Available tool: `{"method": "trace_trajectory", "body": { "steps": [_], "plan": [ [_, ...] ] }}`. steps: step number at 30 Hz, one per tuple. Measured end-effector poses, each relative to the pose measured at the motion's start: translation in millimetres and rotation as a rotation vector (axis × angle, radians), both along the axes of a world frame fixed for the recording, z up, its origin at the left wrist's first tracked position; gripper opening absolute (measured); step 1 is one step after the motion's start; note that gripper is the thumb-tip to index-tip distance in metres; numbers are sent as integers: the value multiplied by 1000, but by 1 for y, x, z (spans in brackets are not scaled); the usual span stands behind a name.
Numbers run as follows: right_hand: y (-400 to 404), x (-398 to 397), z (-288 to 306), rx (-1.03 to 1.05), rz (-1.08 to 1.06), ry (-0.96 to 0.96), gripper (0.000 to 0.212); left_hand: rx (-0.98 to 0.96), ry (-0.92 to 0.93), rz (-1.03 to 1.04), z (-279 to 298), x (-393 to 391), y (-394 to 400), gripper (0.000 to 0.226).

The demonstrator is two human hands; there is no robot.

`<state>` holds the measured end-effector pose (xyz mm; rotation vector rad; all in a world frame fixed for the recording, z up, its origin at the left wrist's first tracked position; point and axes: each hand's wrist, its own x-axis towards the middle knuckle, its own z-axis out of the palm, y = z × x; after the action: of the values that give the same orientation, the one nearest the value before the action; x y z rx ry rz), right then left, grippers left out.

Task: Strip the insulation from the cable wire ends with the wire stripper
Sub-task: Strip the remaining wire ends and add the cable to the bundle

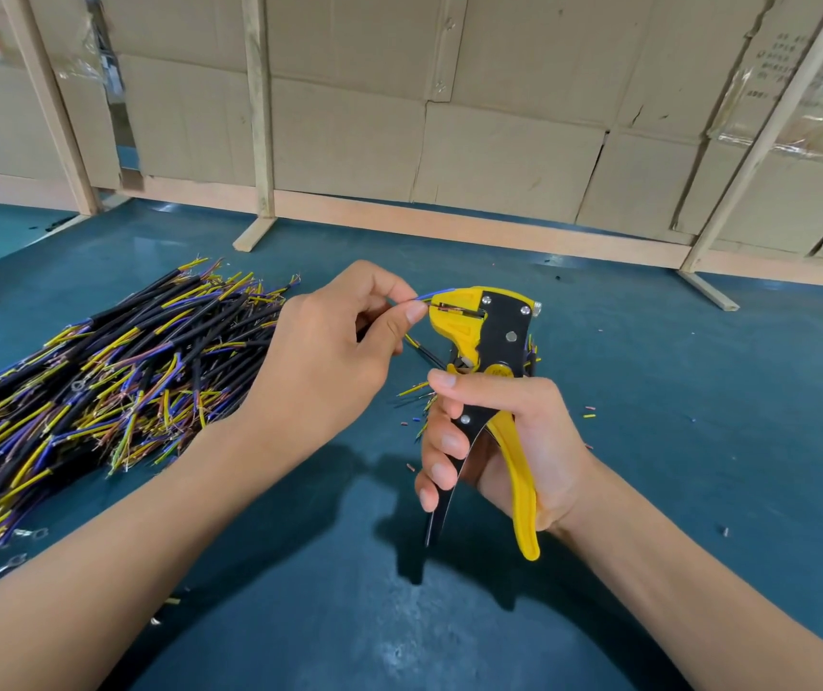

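The right hand [494, 441] is wrapped round the handles of the yellow-and-black wire stripper [494, 351], held upright above the blue table [648, 391]. The left hand [329, 351] pinches a thin blue wire [436, 293] between thumb and forefinger, its end lying at the stripper's yellow head — whether it sits fully in the blades cannot be told. The cable's black sheath [424, 351] trails below the left hand's fingers.

To strip cleanly, the wire probably needs to lie straight across the blades, and the left grip should hold firm close to the head while the right squeezes in one even stroke. A slack pinch could let the wire slide — leaving insulation on. The heap of cables [100, 371] lies to the left.
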<state>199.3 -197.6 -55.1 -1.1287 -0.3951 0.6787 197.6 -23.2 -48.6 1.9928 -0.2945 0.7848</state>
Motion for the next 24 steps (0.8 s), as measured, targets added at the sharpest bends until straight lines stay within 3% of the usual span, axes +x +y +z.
{"method": "trace_trajectory", "body": {
  "steps": [5, 10, 24],
  "plan": [
    [-1, 1, -1, 14, 32, -38, 28, 53, -52, -14, -1, -1, 1, 3],
    [-2, 1, -1, 18, 31, -32, 28, 124, -138, -5, 0, -2, 2, 12],
    [-4, 0, 3, -27, 6, -17, 30, 150, -160, 11, 4, -2, 3, 14]
  ]
}}
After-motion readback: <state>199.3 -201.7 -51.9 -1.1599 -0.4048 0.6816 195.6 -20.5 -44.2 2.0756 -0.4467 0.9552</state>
